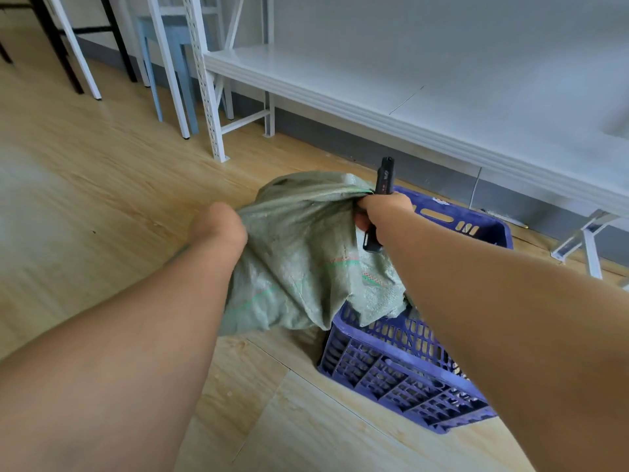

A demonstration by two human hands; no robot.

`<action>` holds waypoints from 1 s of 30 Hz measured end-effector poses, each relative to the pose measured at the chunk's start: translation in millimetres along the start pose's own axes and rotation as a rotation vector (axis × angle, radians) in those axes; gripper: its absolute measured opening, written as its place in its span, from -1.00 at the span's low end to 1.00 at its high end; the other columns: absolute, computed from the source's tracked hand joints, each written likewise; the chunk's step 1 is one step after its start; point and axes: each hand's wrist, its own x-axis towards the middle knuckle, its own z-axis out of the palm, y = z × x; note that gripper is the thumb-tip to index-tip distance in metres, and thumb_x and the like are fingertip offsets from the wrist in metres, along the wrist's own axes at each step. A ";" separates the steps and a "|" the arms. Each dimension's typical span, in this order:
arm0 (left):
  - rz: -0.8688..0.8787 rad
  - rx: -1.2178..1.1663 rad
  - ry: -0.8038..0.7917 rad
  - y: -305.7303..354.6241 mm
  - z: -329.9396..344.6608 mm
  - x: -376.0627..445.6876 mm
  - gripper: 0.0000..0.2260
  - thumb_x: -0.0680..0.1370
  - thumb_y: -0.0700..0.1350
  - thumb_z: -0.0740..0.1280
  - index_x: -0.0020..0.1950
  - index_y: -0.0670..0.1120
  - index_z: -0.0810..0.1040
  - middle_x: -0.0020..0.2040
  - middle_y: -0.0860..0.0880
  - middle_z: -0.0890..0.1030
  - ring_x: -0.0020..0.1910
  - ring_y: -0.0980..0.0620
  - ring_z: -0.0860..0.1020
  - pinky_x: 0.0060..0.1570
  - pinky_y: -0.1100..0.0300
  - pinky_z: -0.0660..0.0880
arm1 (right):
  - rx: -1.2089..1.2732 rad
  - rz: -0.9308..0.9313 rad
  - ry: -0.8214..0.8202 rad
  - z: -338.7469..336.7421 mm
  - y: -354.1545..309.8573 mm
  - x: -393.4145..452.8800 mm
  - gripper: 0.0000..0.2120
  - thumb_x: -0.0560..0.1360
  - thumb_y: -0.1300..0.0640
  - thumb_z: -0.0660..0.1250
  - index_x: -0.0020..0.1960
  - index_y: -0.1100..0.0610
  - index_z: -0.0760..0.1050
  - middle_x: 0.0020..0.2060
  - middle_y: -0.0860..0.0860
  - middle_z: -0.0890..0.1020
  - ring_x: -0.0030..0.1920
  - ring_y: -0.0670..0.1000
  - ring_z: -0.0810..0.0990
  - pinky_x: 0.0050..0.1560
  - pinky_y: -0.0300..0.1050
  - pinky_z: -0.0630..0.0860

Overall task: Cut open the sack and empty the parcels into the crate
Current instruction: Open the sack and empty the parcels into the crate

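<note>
Wood floor [102,185], white shelf [442,107] behind. Green sack [299,253] draped over blue crate [408,376]. Left hand [218,223] grips sack edge; right hand [384,209] clutches sack plus black cutter [383,177]. Emptying seemingly underway; parcels not visible.

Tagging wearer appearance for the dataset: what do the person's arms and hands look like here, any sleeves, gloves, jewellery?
Both forearms are bare as far as the frame shows: no sleeves in view. The left hand and right hand wear no gloves. No watch, band or ring shows on either wrist or hand, though the fingers are mostly hidden.
</note>
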 end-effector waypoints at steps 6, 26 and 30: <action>0.203 -0.265 0.296 58.1 -49.1 5.1 -0.71 0.57 -0.38 0.14 0.25 -0.22 0.45 0.24 -0.23 0.47 0.17 -0.22 0.50 0.13 -0.01 0.45 | -0.356 -0.438 0.083 -11.7 -14.8 -16.4 -0.62 0.35 0.25 0.31 0.13 0.01 0.46 -0.11 0.06 0.67 -0.16 0.14 0.68 -0.11 -0.01 0.64; 0.562 -0.099 0.282 88.8 -38.6 -22.9 -0.21 0.40 0.02 0.49 0.52 0.01 0.15 0.46 -0.07 0.21 0.40 -0.15 0.24 0.37 -0.04 0.21 | 0.356 -0.252 -0.141 -28.9 -58.5 -37.5 -0.78 0.50 0.36 0.36 -0.17 0.16 0.35 -0.37 0.11 0.48 -0.49 0.00 0.46 -0.49 -0.26 0.51; 0.416 0.058 0.377 67.0 -40.8 -13.6 -0.10 0.33 0.30 0.44 0.52 -0.03 0.15 0.47 -0.04 0.24 0.42 -0.13 0.20 0.42 -0.09 0.07 | 0.343 -0.219 -0.051 -36.5 -52.3 -26.2 -0.80 0.49 0.31 0.39 -0.17 0.15 0.38 -0.31 0.13 0.52 -0.47 0.00 0.50 -0.39 -0.24 0.55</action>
